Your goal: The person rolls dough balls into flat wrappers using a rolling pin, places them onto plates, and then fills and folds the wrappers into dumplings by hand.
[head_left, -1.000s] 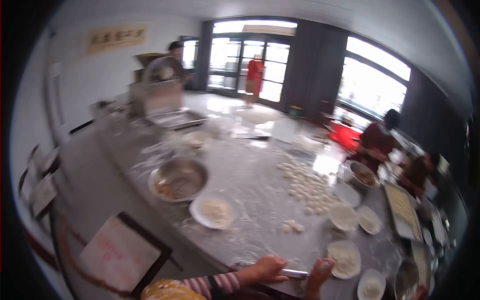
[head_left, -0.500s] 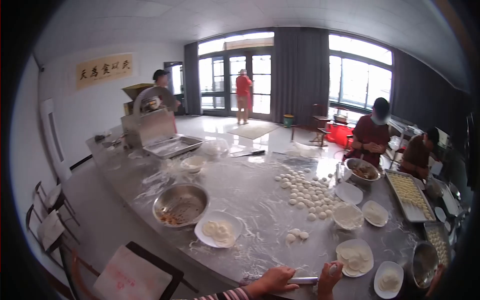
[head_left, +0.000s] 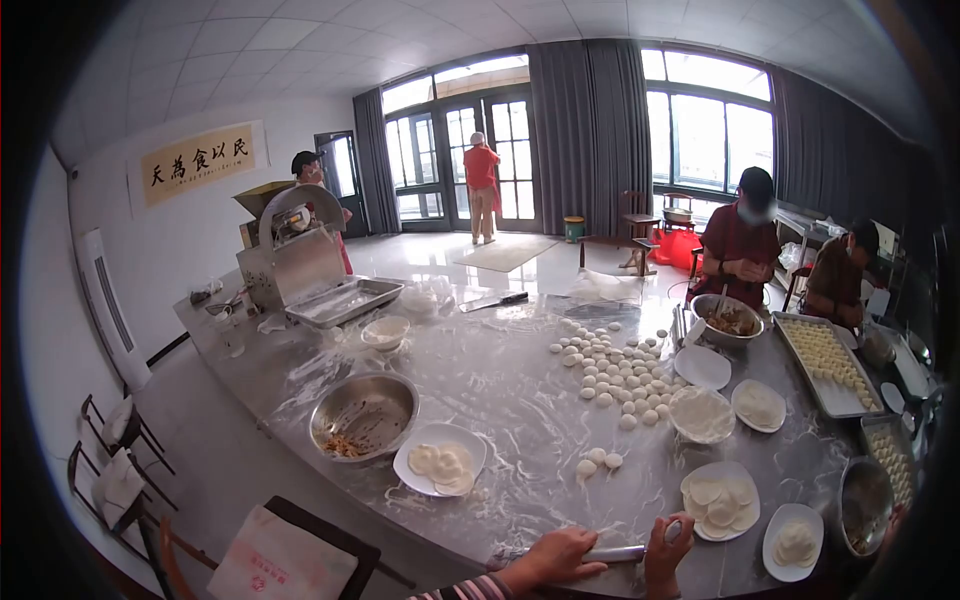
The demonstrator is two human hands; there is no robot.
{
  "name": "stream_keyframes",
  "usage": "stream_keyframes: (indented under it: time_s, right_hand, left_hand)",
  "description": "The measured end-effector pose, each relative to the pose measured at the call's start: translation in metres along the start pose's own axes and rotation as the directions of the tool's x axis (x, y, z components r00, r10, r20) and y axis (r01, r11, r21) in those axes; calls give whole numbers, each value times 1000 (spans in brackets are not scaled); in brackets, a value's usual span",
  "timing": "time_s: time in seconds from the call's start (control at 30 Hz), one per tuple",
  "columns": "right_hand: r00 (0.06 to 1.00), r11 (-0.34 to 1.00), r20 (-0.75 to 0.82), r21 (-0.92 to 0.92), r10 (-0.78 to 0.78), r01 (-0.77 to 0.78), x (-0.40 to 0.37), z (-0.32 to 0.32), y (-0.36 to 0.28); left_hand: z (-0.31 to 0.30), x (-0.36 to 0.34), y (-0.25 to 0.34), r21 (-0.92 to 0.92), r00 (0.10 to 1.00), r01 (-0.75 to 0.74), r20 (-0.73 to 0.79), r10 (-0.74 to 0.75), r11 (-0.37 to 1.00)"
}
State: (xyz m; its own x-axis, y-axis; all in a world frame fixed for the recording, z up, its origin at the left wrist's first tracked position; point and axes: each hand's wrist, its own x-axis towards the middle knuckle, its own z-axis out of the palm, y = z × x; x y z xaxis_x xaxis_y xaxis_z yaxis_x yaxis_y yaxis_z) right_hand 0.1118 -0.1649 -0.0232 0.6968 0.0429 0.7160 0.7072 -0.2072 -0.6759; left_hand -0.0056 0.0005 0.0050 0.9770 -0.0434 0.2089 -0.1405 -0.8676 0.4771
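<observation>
At the near edge of the floured metal table, my left hand point(head_left: 563, 557) lies over a grey rolling pin point(head_left: 618, 553), its fingers closed on it. The pin's left end pokes out past the wrist. My right hand point(head_left: 668, 552) is curled at the pin's right end; a pale spot shows between its fingers, too small to make out. Beyond the hands sit a few dough balls point(head_left: 586, 467), with a larger cluster of dough pieces point(head_left: 625, 385) behind. Right of my right hand stands a white plate point(head_left: 745, 478) of flat dough wrappers point(head_left: 718, 505).
A second plate of wrappers point(head_left: 795, 545) and a steel bowl point(head_left: 862, 500) stand near right; a hand at the right edge is another person's. At left are a smeared steel bowl point(head_left: 364, 415) and a wrapper plate point(head_left: 440, 462). Co-workers stand beyond a dumpling tray point(head_left: 825, 370).
The camera view has shifted slightly. Both hands stay on the rolling pin; my right hand's fingers look more curled and sit a little further right in the view.
</observation>
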Motion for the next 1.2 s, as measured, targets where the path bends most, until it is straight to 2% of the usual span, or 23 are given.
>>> stream_keyframes:
  time_s: [0.2, 0.43, 0.53, 0.83, 1.2]
  right_hand:
    - [1000, 1000, -9, 3, -22, 22, -3, 1, 10]
    - [999, 997, -8, 67, 34, -33, -1, 2, 3]
    - [1000, 999, -19, 32, 0, 1, -2, 0, 4]
    - [1000, 998, 18, 52, 17, -18, -3, 1, 9]
    - [1000, 999, -2, 31, 26, -26, -3, 1, 6]
  left_hand:
    - [3, 0, -3, 13, 1000, -4, 2, 4, 1000]
    - [3, 0, -2, 10, 1000, 5, -18, -5, 1000]
    - [2, -1, 0, 6, 1000, 1, -13, -1, 1000]
    - [8, 1, -6, -11, 999, -15, -48, 14, 1000]
    - [6, 0, -3, 2, 1000, 4, -18, -4, 1000]
